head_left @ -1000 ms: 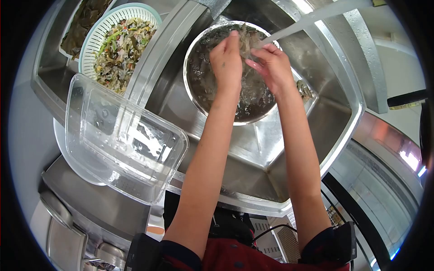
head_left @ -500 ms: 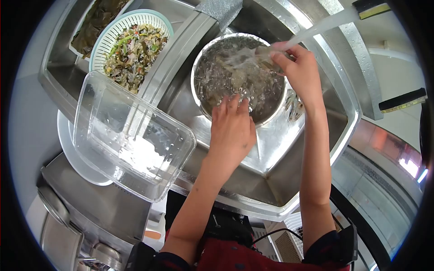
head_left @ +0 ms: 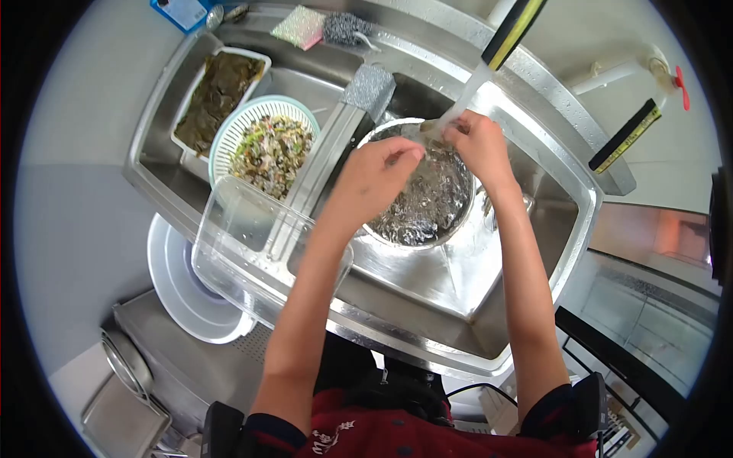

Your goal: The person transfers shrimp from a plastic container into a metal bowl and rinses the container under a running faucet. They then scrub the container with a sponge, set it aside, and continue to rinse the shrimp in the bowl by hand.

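A round metal bowl [head_left: 467, 200] of churning, murky water stands in the right sink basin. Over its far rim my right hand [head_left: 482, 153] is closed, thumb and fingers at the lower end of a translucent hose [head_left: 467, 95]. My left hand [head_left: 374, 182] hovers above the bowl's left side, its fingertips pinched together close to the right hand. A small brownish, translucent thing shows between the two hands; what the left fingers hold cannot be made out. Greyish pieces with thin strands [head_left: 489, 209] lie in the basin right of the bowl.
A clear plastic box [head_left: 229, 252] sits across the sink's left front edge. Behind it are a pale green colander [head_left: 219, 156] of chopped food scraps and a white tray [head_left: 263, 69] of dark leaves. A white basin [head_left: 164, 267] stands below left. Scouring pads [head_left: 299, 27] lie at the back.
My left hand has risen from the bowl's near side towards my right hand, and its fingers have closed. The view has shifted, showing more of the sink's back.
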A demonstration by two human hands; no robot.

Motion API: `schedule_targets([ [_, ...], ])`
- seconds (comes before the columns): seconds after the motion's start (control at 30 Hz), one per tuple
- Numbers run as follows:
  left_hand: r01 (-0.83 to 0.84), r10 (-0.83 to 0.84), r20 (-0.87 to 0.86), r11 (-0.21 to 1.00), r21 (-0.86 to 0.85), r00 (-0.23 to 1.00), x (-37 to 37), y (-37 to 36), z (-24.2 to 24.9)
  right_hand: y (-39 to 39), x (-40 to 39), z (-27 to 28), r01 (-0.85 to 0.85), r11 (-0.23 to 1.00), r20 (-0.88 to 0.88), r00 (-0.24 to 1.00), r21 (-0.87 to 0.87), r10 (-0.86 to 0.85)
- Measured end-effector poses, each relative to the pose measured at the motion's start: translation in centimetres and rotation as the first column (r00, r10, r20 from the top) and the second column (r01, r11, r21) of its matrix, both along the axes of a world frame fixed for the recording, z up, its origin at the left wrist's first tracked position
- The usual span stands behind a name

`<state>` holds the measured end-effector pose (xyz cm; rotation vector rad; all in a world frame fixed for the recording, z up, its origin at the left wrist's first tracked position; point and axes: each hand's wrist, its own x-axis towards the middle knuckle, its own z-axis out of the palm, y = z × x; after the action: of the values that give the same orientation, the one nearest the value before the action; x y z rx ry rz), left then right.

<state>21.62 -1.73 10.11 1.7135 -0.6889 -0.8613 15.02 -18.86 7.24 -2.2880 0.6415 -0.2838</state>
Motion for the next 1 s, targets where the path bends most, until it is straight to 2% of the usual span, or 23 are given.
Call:
schedule_targets([
  [0.07,-0.201,0.121,-0.545,0.976,-0.089,0.829,-0.5,-2.0,-4.4,0.0,0.1,-0.5,0.091,0.996,0.039,0.995,0.024,-0.092],
  [0.1,-0.278,0.178,-0.717,0.96,-0.023,0.674,-0.9,-3.0,-6.3,0.0,0.0,-0.8,0.168,0.984,0.051,0.984,0.05,-0.171],
  [0.13,-0.262,0.165,-0.706,0.965,-0.03,0.688,-1.1,-4.1,-7.3,-0.1,-0.5,-1.3,0.222,0.971,0.131,0.964,0.09,-0.232],
  [0.23,-0.132,0.215,-0.515,0.972,0.194,0.83,-1.2,-6.4,-10.2,-0.6,-3.0,-1.9,0.393,0.911,0.193,0.891,0.126,-0.411],
  [0.27,0.042,0.01,-0.176,0.957,0.288,0.984,-0.6,-7.3,-11.2,-0.6,-4.1,-1.9,0.416,0.892,0.182,0.877,0.178,-0.446],
  [0.3,0.163,-0.252,0.162,0.891,0.424,0.954,-0.3,-7.9,-11.4,-0.6,-5.1,-2.3,0.435,0.881,0.182,0.866,0.184,-0.466],
  [0.33,0.185,-0.414,0.357,0.829,0.528,0.837,-0.3,-8.5,-11.5,-0.8,-5.9,-2.9,0.457,0.866,0.148,0.86,0.203,-0.489],
  [0.37,0.202,-0.435,0.362,0.824,0.53,0.824,-0.3,-8.9,-11.7,-1.0,-6.7,-3.6,0.481,0.849,0.114,0.852,0.22,-0.512],
  [0.43,-0.034,-0.432,0.882,0.895,0.446,0.187,-0.3,-9.3,-10.1,-1.4,-7.7,-5.1,0.5,0.832,0.128,0.833,0.242,-0.538],
  [0.47,0.133,-0.713,0.641,0.691,0.71,0.284,0.9,-10.5,-9.5,-1.3,-7.9,-5.7,0.496,0.796,0.089,0.828,0.346,-0.554],
  [0.5,0.142,-0.724,0.637,0.683,0.717,0.265,1.7,-10.7,-9.9,-1.1,-7.9,-6.1,0.486,0.75,0.052,0.824,0.45,-0.565],
  [0.53,0.157,-0.661,0.552,0.701,0.695,0.509,2.3,-10.7,-10.3,-0.4,-7.6,-4.5,0.454,0.609,-0.042,0.822,0.651,-0.568],
  [0.57,0.158,-0.553,0.426,0.723,0.673,0.716,2.9,-10.8,-10.7,0.1,-7.2,-4.5,0.458,0.596,-0.037,0.812,0.66,-0.582],
  [0.6,0.161,-0.568,0.436,0.718,0.677,0.698,2.8,-10.1,-10.2,0.5,-6.8,-4.4,0.381,0.476,-0.017,0.794,0.793,-0.608],
  [0.67,-0.048,-0.582,0.76,0.784,0.619,0.288,1.8,-7.3,-9.2,0.9,-5.8,-4.5,0.218,0.269,0.0,0.777,0.938,-0.63],
  [0.7,-0.05,-0.593,0.76,0.779,0.625,0.264,2.1,-6.8,-9.8,1.2,-5.2,-5.0,0.203,0.257,0.01,0.767,0.945,-0.641],
  [0.73,0.017,-0.458,0.781,0.867,0.499,0.425,2.7,-6.3,-10.8,1.4,-4.6,-5.7,0.095,0.17,0.039,0.76,0.981,-0.649],
  [0.77,0.059,-0.32,0.748,0.933,0.354,0.581,3.5,-6.1,-11.9,1.7,-4.0,-6.2,-0.015,0.081,0.065,0.749,0.997,-0.66],
  [0.8,0.105,-0.122,0.039,0.949,0.296,0.992,3.1,-6.6,-9.2,2.0,-3.4,-6.5,-0.059,0.023,0.06,0.75,0.998,-0.659],
  [0.83,0.112,-0.135,0.051,0.944,0.311,0.99,2.7,-6.8,-8.1,2.4,-2.8,-6.9,-0.073,0.01,0.061,0.741,0.997,-0.669],
  [0.87,0.048,0.0,-0.364,0.991,0.121,0.931,2.3,-6.6,-7.4,2.8,-2.1,-7.6,-0.163,-0.042,0.095,0.745,0.986,-0.66],
  [0.9,-0.102,0.053,-0.728,0.995,-0.022,0.683,2.1,-6.5,-7.4,3.3,-1.6,-7.8,-0.248,-0.093,0.129,0.746,0.964,-0.653],
  [1.0,-0.1,0.117,-0.465,0.993,0.061,0.878,2.3,-6.5,-8.6,4.1,-0.8,-8.8,-0.337,-0.139,0.147,0.696,0.931,-0.703],
])
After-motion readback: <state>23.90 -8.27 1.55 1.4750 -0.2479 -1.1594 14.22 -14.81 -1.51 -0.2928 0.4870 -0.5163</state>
